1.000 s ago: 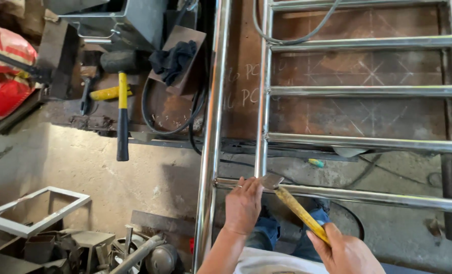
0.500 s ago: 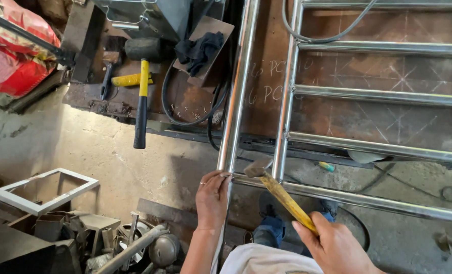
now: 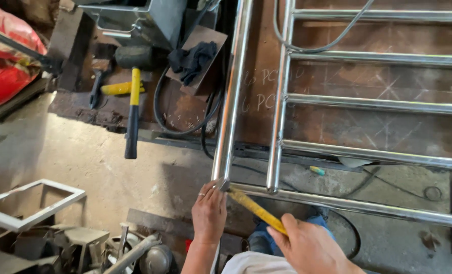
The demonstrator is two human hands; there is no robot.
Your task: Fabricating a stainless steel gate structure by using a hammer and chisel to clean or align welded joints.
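Holding a yellow tape measure (image 3: pixel 256 208), both hands work at the near left corner of a polished steel tube frame (image 3: pixel 281 101) that lies flat on a rusty brown surface (image 3: pixel 337 127). The left hand (image 3: pixel 209 213) presses the tape's end against the end of the near horizontal rail (image 3: pixel 347 204), where it meets the long left tube (image 3: pixel 232 96); its fingers are together, pinched on the tape tip and the tube end. The right hand (image 3: pixel 307 248) sits nearer, at the bottom edge of view, fingers closed around the tape blade; whether a case is in the palm cannot be told. The tape runs diagonally between the two hands, just near of the rail.

Far left, on the surface edge, lies a mallet (image 3: pixel 132 96) with a yellow and black handle pointing near, beside a yellow-handled tool (image 3: pixel 115 89). A black cloth (image 3: pixel 193 60) rests on a small board nearby, and black cable (image 3: pixel 185 127) loops around it. A red sack (image 3: pixel 7 56) sits far left. A white rectangular frame (image 3: pixel 28 203) and metal scrap lie on the concrete floor (image 3: pixel 99 162), near left.
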